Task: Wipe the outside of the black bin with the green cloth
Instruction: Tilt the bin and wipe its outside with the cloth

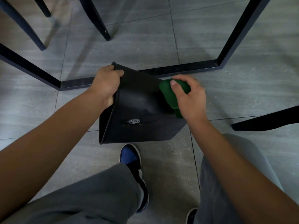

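Observation:
The black bin (pixel 142 110) is tipped over on the tiled floor, its rim to the left and its base to the right. A whitish smudge (pixel 133 121) marks its upturned side. My left hand (pixel 106 85) grips the rim at the bin's upper left corner. My right hand (pixel 188 96) is closed on the bunched green cloth (pixel 171 94) and presses it against the bin's outer wall near the right end.
A black metal table frame (pixel 178 69) runs along the floor right behind the bin, with its legs rising left and right. Chair legs (pixel 98 18) stand farther back. Another dark chair leg (pixel 265 120) lies at the right. My shoe (pixel 131 159) is just below the bin.

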Demonstrator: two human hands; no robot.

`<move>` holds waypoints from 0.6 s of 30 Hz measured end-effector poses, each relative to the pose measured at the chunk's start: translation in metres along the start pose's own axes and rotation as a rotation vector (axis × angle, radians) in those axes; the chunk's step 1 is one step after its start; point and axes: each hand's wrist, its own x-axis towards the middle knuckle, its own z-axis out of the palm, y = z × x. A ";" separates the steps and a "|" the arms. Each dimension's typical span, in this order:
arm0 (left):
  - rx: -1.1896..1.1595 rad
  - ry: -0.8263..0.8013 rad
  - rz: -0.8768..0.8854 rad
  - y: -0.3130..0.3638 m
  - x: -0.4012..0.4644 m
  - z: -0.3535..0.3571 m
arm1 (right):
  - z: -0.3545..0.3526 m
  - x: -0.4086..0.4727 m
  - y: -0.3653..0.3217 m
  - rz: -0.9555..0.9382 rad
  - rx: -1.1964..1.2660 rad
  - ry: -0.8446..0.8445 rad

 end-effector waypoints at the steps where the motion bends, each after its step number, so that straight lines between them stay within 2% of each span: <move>1: 0.004 0.009 0.010 0.001 -0.001 0.002 | 0.001 -0.002 -0.003 -0.023 0.005 -0.013; 4: -0.063 0.010 0.024 0.003 -0.002 0.007 | 0.008 -0.011 -0.006 -0.118 -0.040 -0.060; 7: -0.118 -0.099 0.046 0.002 -0.011 0.011 | 0.015 -0.014 -0.001 -0.132 -0.097 -0.069; 9: -0.012 -0.193 0.119 -0.006 -0.022 0.014 | 0.014 -0.011 0.003 -0.091 -0.079 -0.028; 12: 0.270 -0.261 0.271 -0.026 -0.037 0.015 | 0.009 -0.006 0.007 -0.058 -0.058 0.036; 18: 0.338 -0.312 0.222 -0.050 -0.053 0.000 | -0.002 0.007 0.025 0.129 -0.040 0.120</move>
